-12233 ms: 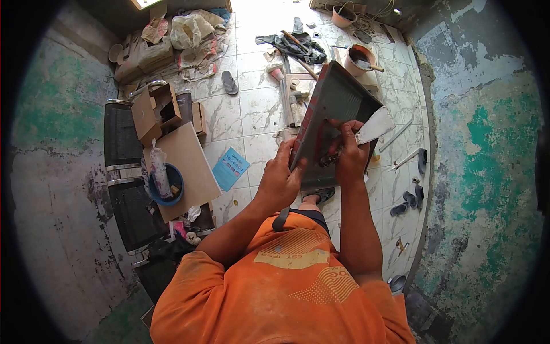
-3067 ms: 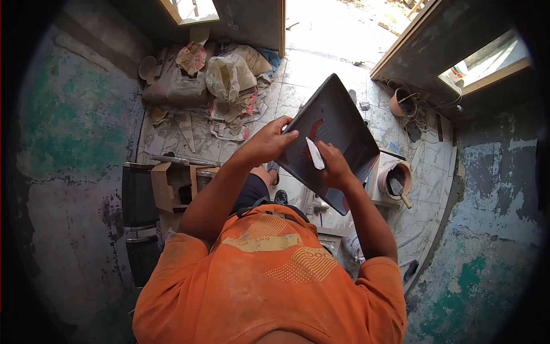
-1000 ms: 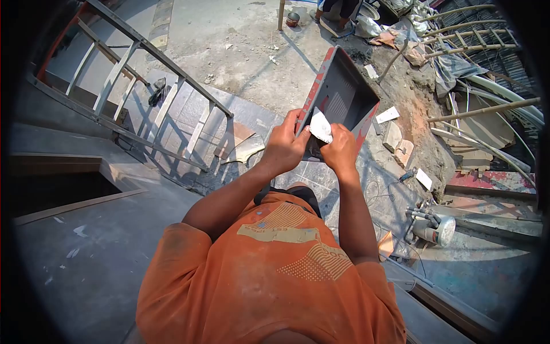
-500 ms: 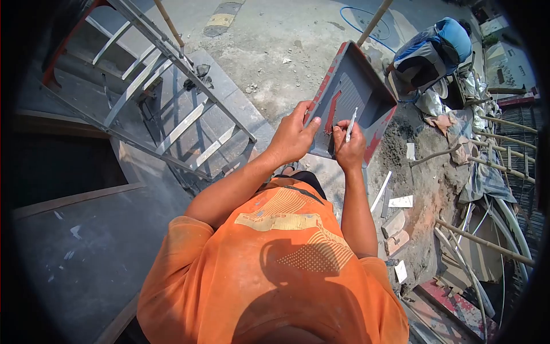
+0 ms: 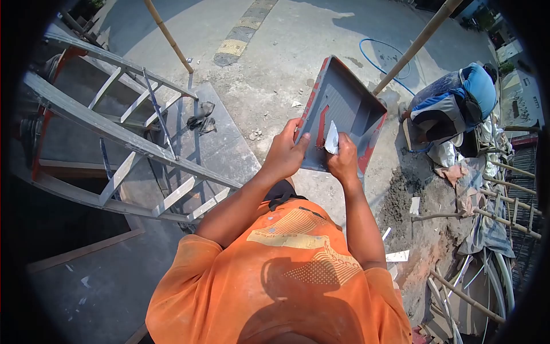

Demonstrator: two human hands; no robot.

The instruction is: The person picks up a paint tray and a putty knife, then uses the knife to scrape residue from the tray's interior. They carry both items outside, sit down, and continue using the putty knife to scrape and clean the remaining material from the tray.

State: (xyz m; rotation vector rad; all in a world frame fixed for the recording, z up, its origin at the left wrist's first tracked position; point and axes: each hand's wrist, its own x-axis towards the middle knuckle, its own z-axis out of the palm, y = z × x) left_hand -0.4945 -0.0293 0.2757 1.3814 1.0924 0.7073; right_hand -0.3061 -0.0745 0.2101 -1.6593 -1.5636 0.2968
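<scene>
Scraper (image 5: 332, 143) newly broadside; blade (image 5: 332, 135) beyond right grip (image 5: 344, 158), over grey tray (image 5: 354, 112)

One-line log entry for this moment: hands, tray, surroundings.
left hand: grips tray side; right hand: holds scraper over tray, contact unclear; ladder: frame left; other person: bent over, frame right

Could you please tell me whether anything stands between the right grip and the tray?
Nothing visible but the scraper that the right grip itself holds over the tray; whether it touches cannot be told. The left grip is at the tray's left edge, out of the way.
</scene>
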